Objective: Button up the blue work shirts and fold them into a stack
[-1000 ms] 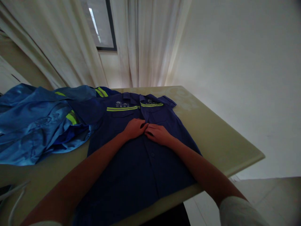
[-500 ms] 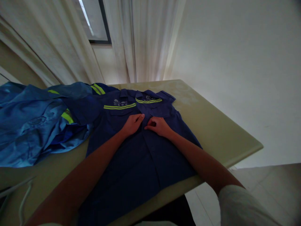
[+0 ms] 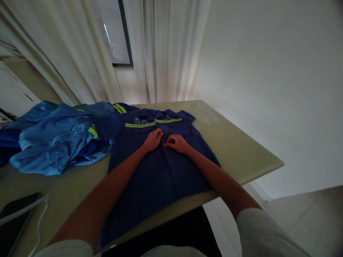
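Forearms reach out over a dark blue shirt (image 3: 160,175) lying flat and face up on the table (image 3: 241,157), left hand (image 3: 152,140) and right hand (image 3: 175,143) close together, fingers pinching its front opening near the chest, with a heap of lighter blue clothes (image 3: 59,139) beyond to the left

A shirt (image 3: 158,167) lies flat on the worktop (image 3: 241,153), its collar at the far end. A heap of garments (image 3: 59,137) lies left of it, touching. A phone (image 3: 13,225) lies at the near left corner.
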`<state>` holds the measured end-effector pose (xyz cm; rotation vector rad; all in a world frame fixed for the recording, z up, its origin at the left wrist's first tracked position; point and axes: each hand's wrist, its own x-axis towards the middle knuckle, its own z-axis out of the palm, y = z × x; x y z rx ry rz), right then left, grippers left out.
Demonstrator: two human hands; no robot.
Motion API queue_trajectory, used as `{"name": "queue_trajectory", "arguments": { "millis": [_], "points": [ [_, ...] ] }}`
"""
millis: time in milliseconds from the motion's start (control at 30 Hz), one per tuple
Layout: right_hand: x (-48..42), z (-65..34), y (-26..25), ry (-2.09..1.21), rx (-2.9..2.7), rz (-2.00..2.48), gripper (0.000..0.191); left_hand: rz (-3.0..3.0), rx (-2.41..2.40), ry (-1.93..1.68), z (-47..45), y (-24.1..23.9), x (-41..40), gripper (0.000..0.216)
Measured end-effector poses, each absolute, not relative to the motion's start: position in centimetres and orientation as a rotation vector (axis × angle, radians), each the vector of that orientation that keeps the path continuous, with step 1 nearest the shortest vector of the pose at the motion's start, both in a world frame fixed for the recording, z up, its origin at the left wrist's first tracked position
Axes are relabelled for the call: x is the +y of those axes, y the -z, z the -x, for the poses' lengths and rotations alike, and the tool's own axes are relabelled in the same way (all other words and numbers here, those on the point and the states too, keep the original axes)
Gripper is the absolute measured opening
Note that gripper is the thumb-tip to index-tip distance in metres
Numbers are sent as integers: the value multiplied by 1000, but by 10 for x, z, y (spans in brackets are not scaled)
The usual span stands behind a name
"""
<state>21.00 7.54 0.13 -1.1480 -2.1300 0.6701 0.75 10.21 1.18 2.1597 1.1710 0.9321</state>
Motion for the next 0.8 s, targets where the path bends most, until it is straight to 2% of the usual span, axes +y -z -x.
{"name": "queue_trajectory", "arguments": {
  "millis": [200, 400, 633, 800],
  "points": [
    [46, -205, -22, -244, -2292, 1217, 15, -2251, 1453, -631, -19, -29, 77, 22],
    [-23, -218, -28, -474, -2348, 1199, 16, -2163, 1355, -713, -22, -21, 22, 22],
    [-76, -234, -13, -560, -2153, 1105, 16, -2116, 1615, -411, -44, -30, -11, 30],
    [-82, -233, -12, -466, -2151, 1105, 12, -2080, 1594, -654, -48, -20, -32, 29]
  ]
}}
